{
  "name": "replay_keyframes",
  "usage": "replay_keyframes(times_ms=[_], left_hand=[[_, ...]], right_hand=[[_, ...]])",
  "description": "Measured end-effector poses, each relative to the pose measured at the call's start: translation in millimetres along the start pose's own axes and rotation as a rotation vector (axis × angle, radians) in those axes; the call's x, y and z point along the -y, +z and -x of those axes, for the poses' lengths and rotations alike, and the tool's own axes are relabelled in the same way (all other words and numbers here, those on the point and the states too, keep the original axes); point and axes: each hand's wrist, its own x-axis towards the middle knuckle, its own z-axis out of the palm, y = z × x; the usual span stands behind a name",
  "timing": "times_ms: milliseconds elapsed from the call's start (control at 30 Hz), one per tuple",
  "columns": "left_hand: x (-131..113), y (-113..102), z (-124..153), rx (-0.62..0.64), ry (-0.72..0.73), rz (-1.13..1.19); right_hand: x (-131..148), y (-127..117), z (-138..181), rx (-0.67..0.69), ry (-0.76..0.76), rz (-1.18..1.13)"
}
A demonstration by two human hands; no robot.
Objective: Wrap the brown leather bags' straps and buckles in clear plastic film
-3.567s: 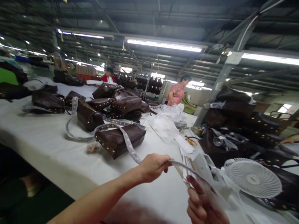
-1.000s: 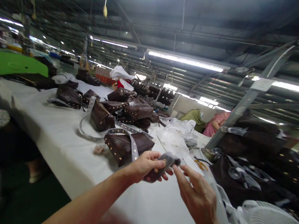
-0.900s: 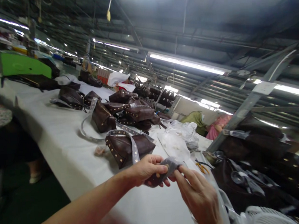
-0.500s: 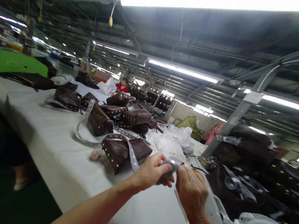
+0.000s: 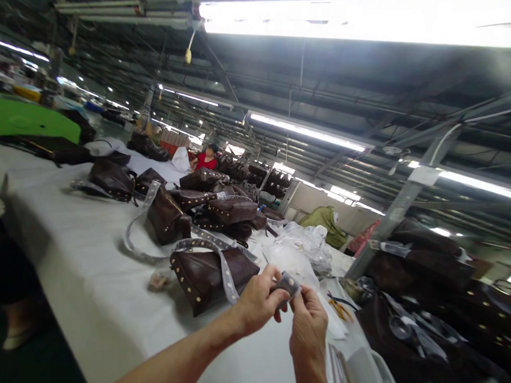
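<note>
Above the table's front part, my left hand [image 5: 261, 300] is closed around a short dark strap piece [image 5: 289, 283] with a pale round stud and a clear plastic film over it. My right hand [image 5: 308, 320] pinches the far end of this piece between thumb and fingers. The strap's underside is hidden by my left fingers. Just beyond my left forearm a dark brown studded handbag [image 5: 204, 274] lies on the white table [image 5: 161, 345], its plastic-wrapped strap [image 5: 228, 273] looped over it.
Several more brown bags [image 5: 166, 216] are heaped farther back. Clear plastic wrap [image 5: 301, 243] and yellow-handled scissors [image 5: 341, 310] lie right of my hands. Dark studded bags [image 5: 459, 312] are piled at the right. A person in red [image 5: 206, 160] is at the far end.
My right hand has shifted left and lower, and more of the strap's end shows between my hands. The scissors have come into fuller view. The camera has tilted slightly.
</note>
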Motion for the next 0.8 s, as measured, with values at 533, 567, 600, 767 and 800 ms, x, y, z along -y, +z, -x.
replay_keyframes(times_ms=[533,567,600,767,800], left_hand=[[9.8,-40.3,6.8,0.208,0.33,-0.772],[9.6,-42.9,4.6,0.226,0.363,-0.816],[9.6,-44.1,2.6,0.246,0.389,-0.837],[7.1,-33.2,1.0,0.174,0.337,-0.75],[5.0,-29.9,1.9,0.135,0.284,-0.691]], right_hand=[[15.7,-8.3,19.7,0.324,0.482,-0.516],[18.2,-8.7,20.1,0.354,0.493,-0.525],[21.4,-8.4,20.3,0.371,0.508,-0.537],[32.9,-5.0,24.2,0.264,0.492,-0.568],[32.3,-5.8,26.0,0.242,0.459,-0.539]])
